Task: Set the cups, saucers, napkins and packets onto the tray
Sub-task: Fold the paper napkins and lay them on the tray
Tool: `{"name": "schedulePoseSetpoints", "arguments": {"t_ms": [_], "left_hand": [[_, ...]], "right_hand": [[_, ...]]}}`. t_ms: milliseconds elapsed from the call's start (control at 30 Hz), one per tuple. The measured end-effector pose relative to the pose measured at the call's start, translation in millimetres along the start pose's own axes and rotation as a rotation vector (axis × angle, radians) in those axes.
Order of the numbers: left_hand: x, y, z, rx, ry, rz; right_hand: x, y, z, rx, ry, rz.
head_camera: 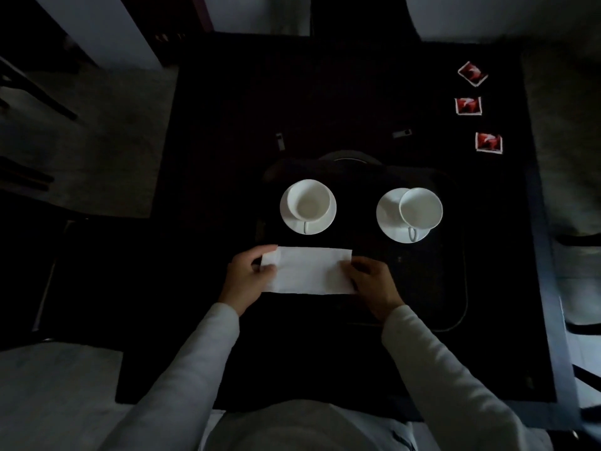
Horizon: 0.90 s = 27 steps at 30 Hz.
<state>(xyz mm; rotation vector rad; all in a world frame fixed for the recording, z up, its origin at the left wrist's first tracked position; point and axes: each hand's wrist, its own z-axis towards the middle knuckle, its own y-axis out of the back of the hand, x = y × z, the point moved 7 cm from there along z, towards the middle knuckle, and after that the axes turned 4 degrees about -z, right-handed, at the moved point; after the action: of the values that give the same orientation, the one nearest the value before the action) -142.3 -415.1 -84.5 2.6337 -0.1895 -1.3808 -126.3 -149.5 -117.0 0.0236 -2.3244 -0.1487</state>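
A dark tray (pixel 457 288) lies on a black table. Two white cups stand on it, each on a white saucer: the left cup (pixel 308 200) sits centred on its saucer (pixel 320 226), the right cup (pixel 421 208) sits off-centre toward the right edge of its saucer (pixel 388 219). A white folded napkin (pixel 309 271) lies flat at the tray's near left. My left hand (pixel 248 275) pinches its left end and my right hand (pixel 374 281) presses on its right end. Three red packets (pixel 472 74) (pixel 468 106) (pixel 488 143) lie on the table at the far right, off the tray.
Two small pale objects (pixel 279 140) (pixel 402 133) lie on the table (pixel 227 125) beyond the tray. A dark round plate (pixel 349 156) shows just behind the tray. Chairs stand at the left and right of the table.
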Motion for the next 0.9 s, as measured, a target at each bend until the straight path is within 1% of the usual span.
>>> {"name": "schedulePoseSetpoints", "arguments": {"t_ms": [100,233,333,467,633,900], "left_hand": [[5,-4,9,-0.040,-0.025,0.080],[11,-2,11,-0.143,-0.026,0.204],[17,-3,10,-0.157,-0.021,0.237],[17,-3,9,-0.166,-0.034,0.276],[14,-4,10,-0.184,-0.029,0.299],[11,0,7,-0.200,-0.012,0.308]], "right_hand": [[-6,13,4,-0.102,0.002,-0.165],[-8,20,5,-0.168,0.000,-0.291],[-5,22,4,-0.196,0.014,-0.349],[-5,22,7,-0.218,0.010,-0.365],[-12,19,11,-0.182,-0.038,-0.330],[-15,18,12,-0.174,-0.034,-0.377]]}}
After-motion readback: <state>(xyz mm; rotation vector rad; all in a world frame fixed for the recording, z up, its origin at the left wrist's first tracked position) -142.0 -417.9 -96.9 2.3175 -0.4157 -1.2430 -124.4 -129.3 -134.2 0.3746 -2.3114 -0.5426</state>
